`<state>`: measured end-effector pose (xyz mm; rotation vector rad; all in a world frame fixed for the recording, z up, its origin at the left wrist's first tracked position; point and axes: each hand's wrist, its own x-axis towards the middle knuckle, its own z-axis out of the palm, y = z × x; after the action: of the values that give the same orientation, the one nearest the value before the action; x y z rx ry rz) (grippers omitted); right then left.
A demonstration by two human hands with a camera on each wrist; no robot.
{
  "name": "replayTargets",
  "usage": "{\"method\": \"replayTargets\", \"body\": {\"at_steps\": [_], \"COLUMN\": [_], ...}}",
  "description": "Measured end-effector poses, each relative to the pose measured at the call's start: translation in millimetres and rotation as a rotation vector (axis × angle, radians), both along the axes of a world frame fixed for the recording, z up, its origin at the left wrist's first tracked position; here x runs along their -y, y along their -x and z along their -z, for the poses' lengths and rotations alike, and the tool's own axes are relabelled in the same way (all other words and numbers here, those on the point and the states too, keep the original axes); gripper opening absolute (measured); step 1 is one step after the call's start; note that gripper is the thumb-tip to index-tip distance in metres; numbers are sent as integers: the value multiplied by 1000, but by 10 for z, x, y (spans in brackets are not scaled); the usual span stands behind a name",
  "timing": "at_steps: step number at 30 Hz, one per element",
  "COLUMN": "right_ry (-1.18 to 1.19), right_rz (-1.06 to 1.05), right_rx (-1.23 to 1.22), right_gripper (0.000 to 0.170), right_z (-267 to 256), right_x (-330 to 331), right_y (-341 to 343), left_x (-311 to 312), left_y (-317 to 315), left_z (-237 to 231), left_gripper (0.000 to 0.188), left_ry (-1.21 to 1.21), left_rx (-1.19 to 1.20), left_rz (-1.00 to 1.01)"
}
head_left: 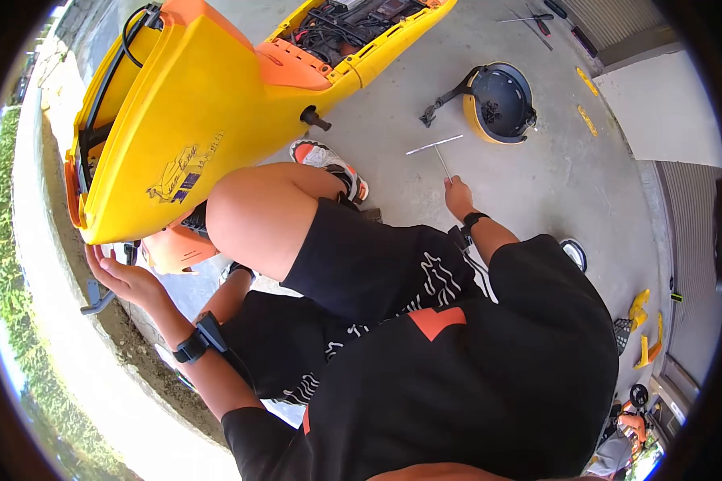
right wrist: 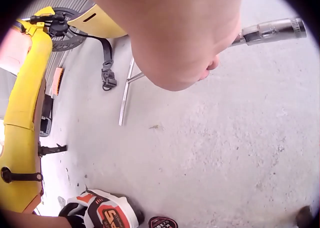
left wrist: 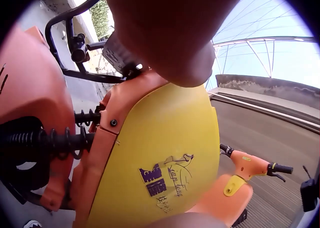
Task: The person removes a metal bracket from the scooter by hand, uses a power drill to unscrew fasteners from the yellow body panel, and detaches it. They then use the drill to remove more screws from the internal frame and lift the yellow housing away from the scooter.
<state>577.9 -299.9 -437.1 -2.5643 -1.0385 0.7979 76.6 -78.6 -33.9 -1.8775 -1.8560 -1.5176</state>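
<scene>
My right hand (head_left: 459,197) grips the shaft of a metal T-handle wrench (head_left: 436,147); in the right wrist view its socket end (right wrist: 275,31) sticks out on one side of the hand (right wrist: 182,43) and the crossbar (right wrist: 126,93) on the other. My left hand (head_left: 128,280) touches the lower edge of the yellow scooter panel (head_left: 176,128) with extended fingers. The left wrist view shows this hand (left wrist: 165,33) at the edge of the yellow panel (left wrist: 165,138), beside the orange trim (left wrist: 105,143); its fingertips are hidden there.
A yellow helmet (head_left: 501,104) lies upturned on the concrete floor, with a strap. The scooter's open body (head_left: 353,32) shows wiring. Screwdrivers (head_left: 542,26) lie farther off. A low wall (head_left: 120,321) runs along the left. Yellow parts (head_left: 640,309) lie at the right.
</scene>
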Motion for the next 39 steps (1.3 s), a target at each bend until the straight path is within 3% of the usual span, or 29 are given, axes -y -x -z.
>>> {"method": "replayTargets", "body": {"at_steps": [4, 5, 7, 9, 11, 12, 13, 16, 20, 21, 27, 30, 33, 36, 39], "right_ry": [76, 129, 217, 273, 347, 361, 371, 401, 483, 485, 468, 510, 506, 529, 570], "right_rz": [-12, -55, -89, -139, -203, -185, -206, -274, -394, -385, -355, -423, -359, -375, -350], "right_rx": [12, 37, 83, 70, 69, 74, 68, 106, 160, 188, 175, 173, 104, 42, -75], "right_gripper": [36, 36, 34, 32, 28, 28, 27, 29, 32, 19, 17, 20, 23, 33, 32], "right_z": [272, 269, 172, 120, 138, 117, 73, 53, 62, 23, 141, 5, -192, -298, -386], "right_x": [-60, -76, -74, -111, -150, -160, -172, -124, -57, -37, 81, 42, 93, 324, 593], "right_y": [-186, -205, -180, -186, -176, -158, -152, -166, -157, -112, -25, -21, 34, 74, 104], "left_x": [175, 223, 318, 432, 496, 570, 678, 969, 1183, 1225, 1170, 1161, 1166, 1179, 1192], "left_y": [137, 107, -52, -106, -69, 128, 94, -127, -248, -269, -455, -578, -711, -835, -959], "left_z": [345, 526, 948, 1472, 2077, 2688, 2855, 3002, 3231, 3274, 3561, 3654, 3742, 3810, 3846], "left_gripper": [35, 35, 31, 33, 32, 24, 24, 24, 23, 23, 22, 22, 22, 21, 21], "left_ry": [-13, 16, 158, 414, 717, 631, 814, 1234, 1497, 1537, 1708, 1765, 1815, 1854, 1877], "left_rx": [359, 396, 680, 417, 245, 299, 272, 264, 254, 252, 259, 277, 307, 348, 404], "left_rz": [-406, -406, -258, -135, 179, 415, 464, 468, 419, 411, 412, 411, 419, 422, 406]}}
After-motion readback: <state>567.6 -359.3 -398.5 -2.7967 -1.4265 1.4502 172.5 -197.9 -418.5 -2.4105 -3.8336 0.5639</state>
